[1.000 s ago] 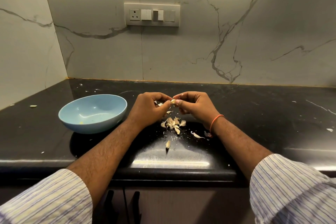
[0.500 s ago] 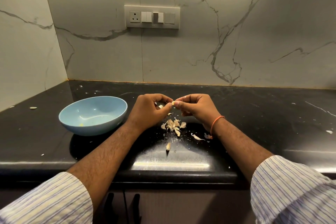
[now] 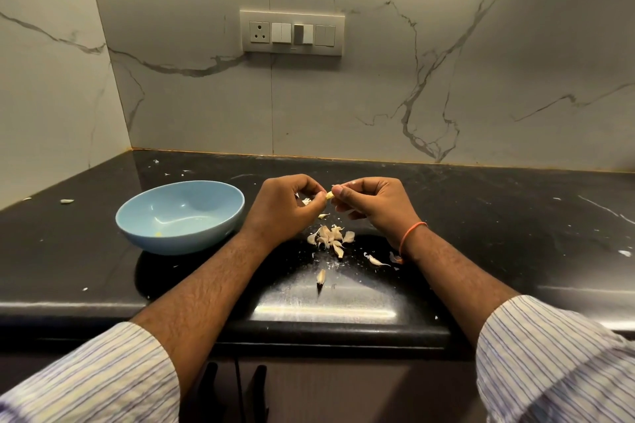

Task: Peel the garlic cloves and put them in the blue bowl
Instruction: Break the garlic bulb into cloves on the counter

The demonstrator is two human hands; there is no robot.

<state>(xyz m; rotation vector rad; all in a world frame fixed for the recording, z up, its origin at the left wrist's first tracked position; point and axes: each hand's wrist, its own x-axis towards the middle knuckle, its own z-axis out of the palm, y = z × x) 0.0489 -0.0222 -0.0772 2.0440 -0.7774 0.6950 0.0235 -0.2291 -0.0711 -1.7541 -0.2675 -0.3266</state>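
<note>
- Task early: blue bowl [image 3: 180, 216] on the counter [image 3: 481, 233] looks almost empty, only a small yellowish speck inside.
- Pile of skins and cloves [image 3: 330, 239] lies below the hands; one clove [image 3: 321, 276] nearer the edge.
- Left hand [image 3: 285, 208] and right hand [image 3: 372, 204] both pinch one garlic clove [image 3: 329, 195] between fingertips, above the counter, right of the bowl; peeling appears unfinished.

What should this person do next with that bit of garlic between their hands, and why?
Probably keep picking the skin off it. Both the left hand and the right hand pinch the garlic clove above the pile of peels, so peeling seems unfinished. Once it is bare, carrying it left to the blue bowl would likely follow.
</note>
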